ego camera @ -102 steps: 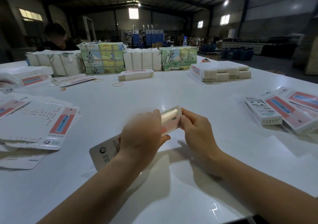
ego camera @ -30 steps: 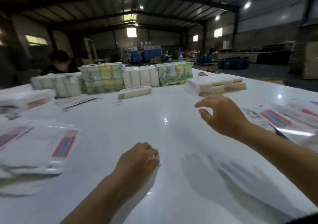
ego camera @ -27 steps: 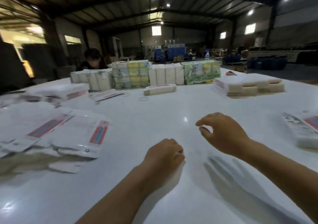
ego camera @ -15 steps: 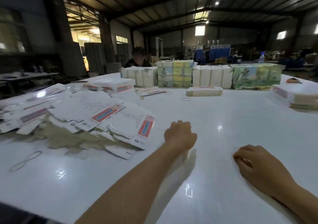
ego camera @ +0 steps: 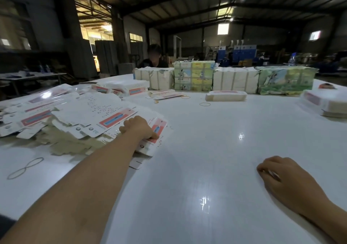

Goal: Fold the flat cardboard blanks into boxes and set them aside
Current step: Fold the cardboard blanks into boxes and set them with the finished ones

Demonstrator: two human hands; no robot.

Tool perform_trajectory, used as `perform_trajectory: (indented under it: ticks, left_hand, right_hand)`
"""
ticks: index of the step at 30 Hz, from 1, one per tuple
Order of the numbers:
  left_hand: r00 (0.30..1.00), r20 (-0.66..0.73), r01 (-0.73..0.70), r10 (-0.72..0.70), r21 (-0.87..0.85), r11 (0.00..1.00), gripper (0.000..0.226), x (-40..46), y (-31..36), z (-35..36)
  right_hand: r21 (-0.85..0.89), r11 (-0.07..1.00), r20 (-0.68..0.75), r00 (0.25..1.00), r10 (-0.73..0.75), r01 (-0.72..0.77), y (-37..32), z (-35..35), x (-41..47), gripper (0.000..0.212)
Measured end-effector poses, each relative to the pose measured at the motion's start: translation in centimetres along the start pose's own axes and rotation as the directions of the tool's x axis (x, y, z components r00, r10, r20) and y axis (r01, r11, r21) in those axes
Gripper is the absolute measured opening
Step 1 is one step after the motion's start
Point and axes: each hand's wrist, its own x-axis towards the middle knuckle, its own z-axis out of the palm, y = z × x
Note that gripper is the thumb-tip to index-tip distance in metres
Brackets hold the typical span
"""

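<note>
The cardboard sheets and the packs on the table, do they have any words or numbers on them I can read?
No word or number can be read here.
Flat blanks: rows of small print and round logos, too small and blurred.
Blank under the left hand: tiny print beside a red and blue panel, unreadable.
Green wrapped pack: pictures only, any lettering blurred.
Yellow-green pack: small marks, unreadable.

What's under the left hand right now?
The left hand rests on a flat blank at the near edge of the pile, thumb on its red panel. More blanks lie beneath; the hand hides whether the fingers grip it.
</note>
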Motion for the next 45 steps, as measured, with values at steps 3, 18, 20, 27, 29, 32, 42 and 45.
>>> perform_trajectory:
  ticks: [3, 18, 20, 27, 29, 32, 42, 45]
  left_hand:
    - [0.999, -0.052, -0.017, 0.015, -0.040, 0.999, 0.090, 0.1, -0.3, 0.1]
    - [0.673, 0.141, -0.484, 0.726, -0.658, 0.577, 0.017, -12.0, 10.0, -0.6]
    - [0.586, 0.202, -0.495, 0.785, -0.678, 0.543, 0.017, -13.9, 10.4, 0.8]
    - [0.567, 0.001, -0.782, 0.824, -0.314, 0.539, 0.043, -16.3, 9.7, 4.5]
    - [0.488, -0.097, -0.871, 0.867, -0.119, 0.477, 0.077, -17.3, 10.0, 5.0]
    - [0.430, -0.118, -0.902, 0.895, -0.014, 0.431, 0.111, -18.7, 10.9, 5.8]
    - [0.278, -0.487, -0.957, 0.828, -0.063, 0.284, 0.084, -19.0, 11.0, 6.0]
    - [0.256, -0.499, -0.964, 0.828, -0.062, 0.260, 0.082, -19.1, 10.7, 5.5]
  right_hand:
    - [0.007, 1.000, -0.005, 1.000, -0.013, 0.013, 0.0, 0.1, 0.1, 0.015]
    - [0.946, 0.137, 0.198, 0.860, 0.471, -0.293, 0.1, -3.2, 0.9, 0.036]
    - [0.928, -0.105, 0.370, 0.845, 0.386, -0.359, 0.6, -4.1, 0.7, 0.050]
    - [0.924, 0.114, 0.295, 0.869, 0.398, -0.365, 0.3, -3.7, 0.0, 0.029]
    - [0.923, 0.123, 0.291, 0.868, 0.403, -0.366, -0.1, -3.6, 0.0, 0.028]
    - [0.923, 0.109, 0.306, 0.874, 0.378, -0.370, -0.4, -3.3, -0.1, 0.032]
    - [0.943, -0.168, 0.313, 0.938, 0.149, -0.288, 0.2, -3.9, -0.5, 0.035]
    - [0.934, -0.194, 0.324, 0.940, 0.109, -0.300, 0.2, -3.9, -0.7, 0.034]
